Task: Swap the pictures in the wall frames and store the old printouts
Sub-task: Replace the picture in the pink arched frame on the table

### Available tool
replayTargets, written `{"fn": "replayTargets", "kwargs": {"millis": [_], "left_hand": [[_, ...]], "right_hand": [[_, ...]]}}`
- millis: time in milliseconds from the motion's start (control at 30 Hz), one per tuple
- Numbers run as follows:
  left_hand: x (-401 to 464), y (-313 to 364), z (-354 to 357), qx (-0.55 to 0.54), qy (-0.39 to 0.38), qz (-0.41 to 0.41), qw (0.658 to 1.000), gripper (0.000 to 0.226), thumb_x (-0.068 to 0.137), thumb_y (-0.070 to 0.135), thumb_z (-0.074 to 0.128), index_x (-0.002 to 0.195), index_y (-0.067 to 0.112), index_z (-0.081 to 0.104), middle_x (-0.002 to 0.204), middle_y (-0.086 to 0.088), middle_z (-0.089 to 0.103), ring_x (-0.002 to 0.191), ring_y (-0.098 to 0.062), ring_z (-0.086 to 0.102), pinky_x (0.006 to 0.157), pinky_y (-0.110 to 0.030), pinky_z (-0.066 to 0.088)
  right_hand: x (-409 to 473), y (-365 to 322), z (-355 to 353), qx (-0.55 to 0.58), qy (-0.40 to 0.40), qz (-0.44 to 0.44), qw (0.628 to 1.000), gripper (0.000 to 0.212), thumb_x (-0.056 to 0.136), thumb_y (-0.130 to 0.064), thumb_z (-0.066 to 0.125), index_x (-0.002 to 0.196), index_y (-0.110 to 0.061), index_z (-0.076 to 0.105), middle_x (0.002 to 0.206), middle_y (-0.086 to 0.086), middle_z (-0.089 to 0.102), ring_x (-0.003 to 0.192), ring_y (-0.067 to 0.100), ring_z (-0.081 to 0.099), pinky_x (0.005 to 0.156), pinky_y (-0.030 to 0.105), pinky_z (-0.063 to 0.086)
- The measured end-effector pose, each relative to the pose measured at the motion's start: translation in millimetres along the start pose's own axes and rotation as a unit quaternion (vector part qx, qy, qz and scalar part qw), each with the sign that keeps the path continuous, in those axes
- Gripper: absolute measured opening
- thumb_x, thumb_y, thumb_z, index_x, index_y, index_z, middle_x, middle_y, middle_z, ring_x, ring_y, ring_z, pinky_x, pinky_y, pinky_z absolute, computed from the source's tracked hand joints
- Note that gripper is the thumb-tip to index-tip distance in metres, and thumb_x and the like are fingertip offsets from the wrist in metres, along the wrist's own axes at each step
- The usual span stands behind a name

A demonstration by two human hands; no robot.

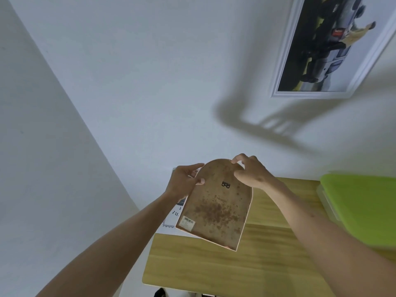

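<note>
I hold an arch-topped picture frame [216, 206] with its stained brown backing board facing me, above the wooden table. A small black hanger and a barcode sticker show on the board. My left hand [184, 183] grips the frame's upper left edge, thumb on the backing. My right hand [250, 172] pinches the arched top edge. A printed sheet [174, 213] with dark lettering lies under the frame on the table, mostly hidden. A white rectangular frame [325, 46] with a car picture hangs on the wall at the upper right.
The wooden table [214, 271] stands against the white wall. A clear plastic box with a green lid [362, 206] sits at the table's right end. A dark object shows below the table's front edge.
</note>
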State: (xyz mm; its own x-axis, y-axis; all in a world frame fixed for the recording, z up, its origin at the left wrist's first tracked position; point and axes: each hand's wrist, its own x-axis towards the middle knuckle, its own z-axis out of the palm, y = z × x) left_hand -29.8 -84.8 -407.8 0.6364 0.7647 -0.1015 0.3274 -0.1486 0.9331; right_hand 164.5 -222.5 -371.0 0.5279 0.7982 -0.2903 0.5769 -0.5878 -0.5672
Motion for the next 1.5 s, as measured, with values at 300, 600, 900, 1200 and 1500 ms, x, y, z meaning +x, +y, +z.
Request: {"fn": "replayTargets", "kwargs": {"millis": [300,600,900,1200,1500], "left_hand": [[-3.7,-12.8,0.1,-0.06,-0.009,-0.022,0.998,0.051,0.069,0.001,0.083,0.112,0.026,0.074,0.091,-0.02,0.07,0.093,-0.021,0.069,0.085,-0.031,0.055],[-8.2,-18.5,-8.1,-0.188,-0.002,-0.13,0.974,0.049,0.076,-0.007,0.076,0.119,0.015,0.07,0.074,-0.003,0.073,0.065,-0.013,0.072,0.053,-0.023,0.054],[0.7,-22.4,2.6,-0.251,0.01,-0.19,0.949,0.057,0.078,-0.002,0.077,0.13,0.013,0.061,0.111,-0.008,0.069,0.09,-0.024,0.069,0.068,-0.032,0.059],[-9.0,-41.9,25.8,-0.11,-0.146,-0.2,0.963,0.081,0.084,-0.014,0.061,0.141,0.041,0.044,0.104,-0.01,0.071,0.103,-0.027,0.066,0.08,-0.041,0.052],[-13.7,-52.0,67.6,-0.128,-0.098,-0.258,0.953,0.084,0.08,-0.021,0.058,0.142,0.034,0.045,0.067,-0.009,0.067,0.082,-0.026,0.062,0.073,-0.037,0.053]], "right_hand": [[3.2,-3.9,-7.0,0.115,-0.027,0.026,0.993,0.033,0.082,-0.018,0.059,0.115,-0.016,0.063,0.115,-0.013,0.058,0.117,0.02,0.055,0.094,0.039,0.048],[-9.8,38.3,11.2,0.241,-0.041,0.094,0.965,0.021,0.083,-0.033,0.071,0.097,-0.017,0.07,0.095,0.002,0.068,0.088,0.016,0.062,0.075,0.033,0.051],[-28.3,77.5,34.6,0.406,-0.048,0.134,0.903,0.019,0.085,-0.01,0.075,0.102,-0.003,0.069,0.1,0.01,0.076,0.093,0.023,0.074,0.082,0.04,0.059],[-24.6,119.1,49.8,0.401,0.013,0.218,0.889,0.014,0.097,-0.005,0.058,0.107,-0.001,0.066,0.107,0.015,0.073,0.1,0.027,0.07,0.089,0.044,0.057],[-44.8,148.3,65.1,0.373,0.047,0.222,0.9,0.018,0.094,-0.022,0.066,0.112,-0.02,0.06,0.104,0.006,0.072,0.089,0.019,0.071,0.067,0.03,0.053]]}}
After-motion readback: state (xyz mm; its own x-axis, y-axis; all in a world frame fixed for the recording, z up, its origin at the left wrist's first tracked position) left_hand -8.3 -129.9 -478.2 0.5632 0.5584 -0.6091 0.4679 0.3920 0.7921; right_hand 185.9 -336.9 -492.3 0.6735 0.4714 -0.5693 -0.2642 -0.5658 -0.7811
